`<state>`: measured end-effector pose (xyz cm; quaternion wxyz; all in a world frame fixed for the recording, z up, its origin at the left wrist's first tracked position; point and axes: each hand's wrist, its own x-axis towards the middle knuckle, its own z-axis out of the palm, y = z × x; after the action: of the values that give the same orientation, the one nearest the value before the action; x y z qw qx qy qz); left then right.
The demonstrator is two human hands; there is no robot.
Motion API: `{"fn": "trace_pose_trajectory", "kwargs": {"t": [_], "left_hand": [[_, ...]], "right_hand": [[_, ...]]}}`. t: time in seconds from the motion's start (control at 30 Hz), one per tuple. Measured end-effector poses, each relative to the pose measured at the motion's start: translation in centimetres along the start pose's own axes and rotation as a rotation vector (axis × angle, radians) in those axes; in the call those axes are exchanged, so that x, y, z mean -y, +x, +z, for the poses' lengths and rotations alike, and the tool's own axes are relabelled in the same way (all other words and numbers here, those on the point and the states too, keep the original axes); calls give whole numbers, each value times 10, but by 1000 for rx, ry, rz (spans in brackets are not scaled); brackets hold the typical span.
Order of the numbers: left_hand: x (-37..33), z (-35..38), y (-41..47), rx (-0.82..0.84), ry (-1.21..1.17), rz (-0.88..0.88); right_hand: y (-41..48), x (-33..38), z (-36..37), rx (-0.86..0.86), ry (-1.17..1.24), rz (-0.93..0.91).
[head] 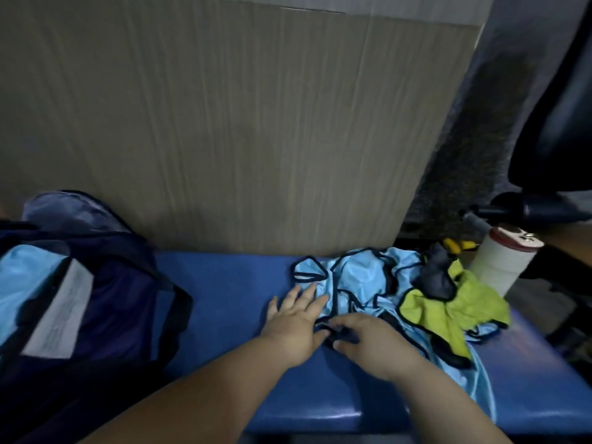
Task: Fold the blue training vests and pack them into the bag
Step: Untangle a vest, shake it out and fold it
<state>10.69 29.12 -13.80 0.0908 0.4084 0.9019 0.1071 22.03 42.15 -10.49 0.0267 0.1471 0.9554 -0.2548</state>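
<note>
A blue padded vinyl bench [224,283] runs across the foreground, with a large brown corrugated cardboard sheet [224,123] standing behind it. At the bench's right end lies a crumpled yellow-green cloth [448,312] — a dark grey rag [437,277] sits on top of it. Just beside them stands a white cylindrical container with a reddish lid [499,267] — a black office chair [560,123] rises at the far right.

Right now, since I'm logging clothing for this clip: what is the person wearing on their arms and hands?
Nothing visible. Both forearms are bare to the frame's bottom edge: no sleeves, gloves, watch or wristband on the left hand or right hand. Blur could hide a thin ring.
</note>
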Motion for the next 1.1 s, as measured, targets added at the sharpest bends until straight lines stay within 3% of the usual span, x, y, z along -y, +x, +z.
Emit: {"fn": "trace_pose_trajectory", "kwargs": {"t": [0.1, 0.23, 0.43, 0.57, 0.73, 0.93, 1.1], "left_hand": [[-1, 11, 12, -22, -41, 8], [8, 19, 14, -260, -81, 53], [15, 31, 7, -463, -210, 55], [18, 29, 4, -708, -281, 49], [20, 16, -12, -754, -554, 59], [35, -15, -23, -795, -877, -294], [48, -44, -21, -973, -953, -456]], "right_hand": [[-4, -14, -14, -152, -7, 30], [-6, -28, -23, -292, -98, 122], [-14, -34, -24, -235, -156, 275], [-20, -39, -23, -214, -158, 293], [-23, -43, -17, -191, -257, 287], [-21, -40, -19, -220, -221, 302], [-20, -38, -22, -233, -186, 305]]}}
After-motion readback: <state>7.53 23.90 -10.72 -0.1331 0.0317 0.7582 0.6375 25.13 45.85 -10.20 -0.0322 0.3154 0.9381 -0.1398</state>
